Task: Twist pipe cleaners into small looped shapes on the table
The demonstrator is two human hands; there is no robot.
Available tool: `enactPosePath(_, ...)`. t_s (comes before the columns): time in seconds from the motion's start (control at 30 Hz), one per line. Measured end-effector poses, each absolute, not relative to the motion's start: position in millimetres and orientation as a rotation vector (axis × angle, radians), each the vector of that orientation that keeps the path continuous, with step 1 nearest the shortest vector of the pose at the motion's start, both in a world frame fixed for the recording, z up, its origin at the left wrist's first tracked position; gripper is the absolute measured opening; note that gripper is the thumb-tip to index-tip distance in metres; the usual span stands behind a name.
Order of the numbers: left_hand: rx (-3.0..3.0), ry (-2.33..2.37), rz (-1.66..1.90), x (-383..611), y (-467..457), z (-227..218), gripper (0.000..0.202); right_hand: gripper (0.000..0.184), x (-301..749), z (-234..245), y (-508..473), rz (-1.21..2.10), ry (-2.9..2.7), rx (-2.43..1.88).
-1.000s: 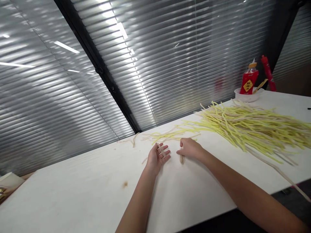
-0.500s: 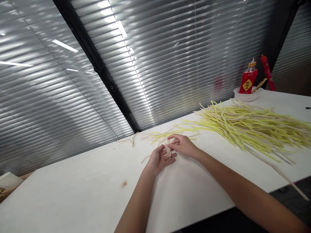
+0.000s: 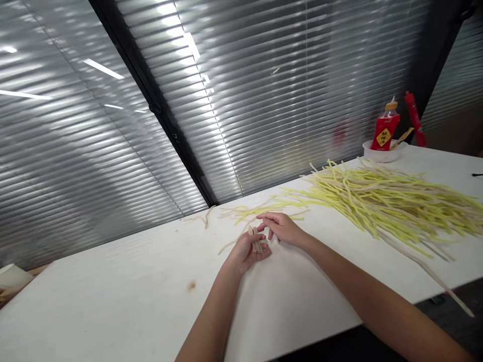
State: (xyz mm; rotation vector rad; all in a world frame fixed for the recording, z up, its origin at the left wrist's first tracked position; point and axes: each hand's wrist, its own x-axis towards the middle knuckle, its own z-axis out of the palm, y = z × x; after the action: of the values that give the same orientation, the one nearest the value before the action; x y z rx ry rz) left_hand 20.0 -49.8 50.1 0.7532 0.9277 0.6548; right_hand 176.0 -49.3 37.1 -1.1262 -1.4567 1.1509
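Note:
My left hand (image 3: pixel 247 251) lies palm up on the white table (image 3: pixel 113 296), its fingers curled around a few short pale stem pieces (image 3: pixel 255 241). Just to its right, my right hand (image 3: pixel 281 227) hovers palm down with its fingers spread and nothing in them, its fingertips close to the pieces. A thin scatter of yellow and pale stalks (image 3: pixel 249 213) lies just beyond both hands. A big heap of long yellow stalks (image 3: pixel 388 198) spreads over the right half of the table.
A white bowl (image 3: pixel 381 151) with a red bottle (image 3: pixel 385 131) and a second red bottle (image 3: pixel 414 118) stands at the far right by the window blinds. A small brown stain (image 3: pixel 192 286) marks the table near the left forearm. A pale box corner (image 3: pixel 11 276) shows at the far left.
My right hand came off the table, brought a short piece to my left palm, and has now let go. My left fingers have curled around the pieces.

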Motion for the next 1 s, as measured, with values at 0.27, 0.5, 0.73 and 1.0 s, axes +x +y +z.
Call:
enactPosePath(0.27,0.718,0.989,0.812,15.5,-46.0,50.2,0.039,0.039,175.7,30.6,-43.9,1.083,-1.390,-1.199)
enactPosePath(0.5,0.556,0.938,0.930,9.0,-44.4,52.8,0.023,0.045,174.6,27.1,-43.1,1.093,-1.332,-1.242)
enactPosePath(0.73,0.650,0.996,0.955,3.2,-45.7,58.5,0.015,0.048,173.8,18.8,-39.9,1.081,-1.299,-1.260)
enactPosePath(1.0,1.893,1.411,0.903,-68.0,-54.2,63.6,0.034,0.044,172.1,13.4,-37.8,1.084,-1.313,-1.275)
